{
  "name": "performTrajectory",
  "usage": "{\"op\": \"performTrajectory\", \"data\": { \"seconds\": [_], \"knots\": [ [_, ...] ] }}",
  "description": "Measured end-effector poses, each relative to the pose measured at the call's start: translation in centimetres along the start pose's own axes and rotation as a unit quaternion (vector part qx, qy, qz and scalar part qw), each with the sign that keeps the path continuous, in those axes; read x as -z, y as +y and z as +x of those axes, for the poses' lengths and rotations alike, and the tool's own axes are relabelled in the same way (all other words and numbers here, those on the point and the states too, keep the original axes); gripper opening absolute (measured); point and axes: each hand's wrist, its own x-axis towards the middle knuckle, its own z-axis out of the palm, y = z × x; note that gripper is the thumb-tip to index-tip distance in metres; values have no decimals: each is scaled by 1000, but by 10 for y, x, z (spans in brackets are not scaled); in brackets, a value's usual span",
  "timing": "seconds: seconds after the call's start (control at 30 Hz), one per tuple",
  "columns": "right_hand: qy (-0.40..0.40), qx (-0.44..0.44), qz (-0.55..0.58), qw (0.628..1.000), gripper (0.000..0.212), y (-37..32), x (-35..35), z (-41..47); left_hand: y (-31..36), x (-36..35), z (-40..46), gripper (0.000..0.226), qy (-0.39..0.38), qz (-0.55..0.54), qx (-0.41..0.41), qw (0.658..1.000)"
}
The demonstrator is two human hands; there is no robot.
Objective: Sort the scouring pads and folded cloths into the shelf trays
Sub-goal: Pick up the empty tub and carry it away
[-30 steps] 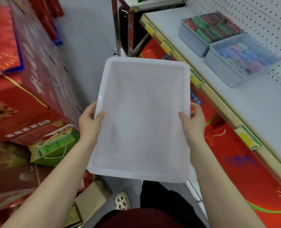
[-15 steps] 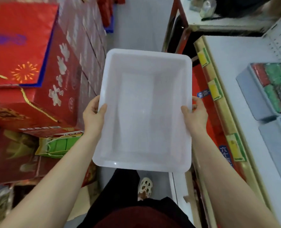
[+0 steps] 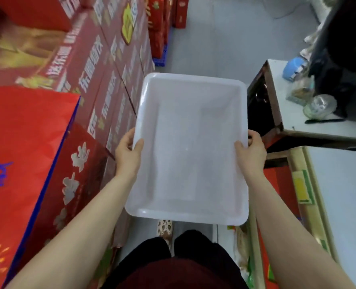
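One white plastic tray is in view, held level in front of the person over the aisle floor, and nothing lies in it. Two hands carry it. The left hand grips the tray's left rim, thumb hooked over the edge into the tray and fingers curled beneath. The right hand grips the right rim the same way, thumb on top, fingers wrapped under the lip.

The tray's far edge reaches toward open grey floor running ahead between the two sides of the aisle. Its left rim passes just beside a long stack of red gift boxes that lines the left side. On the right, the tray's far corner is near the corner of a white counter, which bears a clear glass jar, a blue round object and a black pen. Nearer on the right, a shelf edge with yellow and green price labels runs alongside the right forearm.
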Motion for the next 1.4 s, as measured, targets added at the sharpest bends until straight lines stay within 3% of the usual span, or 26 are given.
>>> {"op": "performTrajectory", "data": {
  "seconds": [0.7, 1.17, 1.4],
  "knots": [
    [-34, 47, -19, 998, 39, -217, -177, 547, 168, -222, 471, 40, 62, 10, -29, 998],
    [-9, 43, -14, 999, 38, -358, -309, 890, 288, -358, 846, 37, -5, 31, -35, 999],
    [-85, 92, -4, 992, 38, -435, -401, 1074, 319, -416, 1012, 43, 92, -9, -7, 996]
  ]
}}
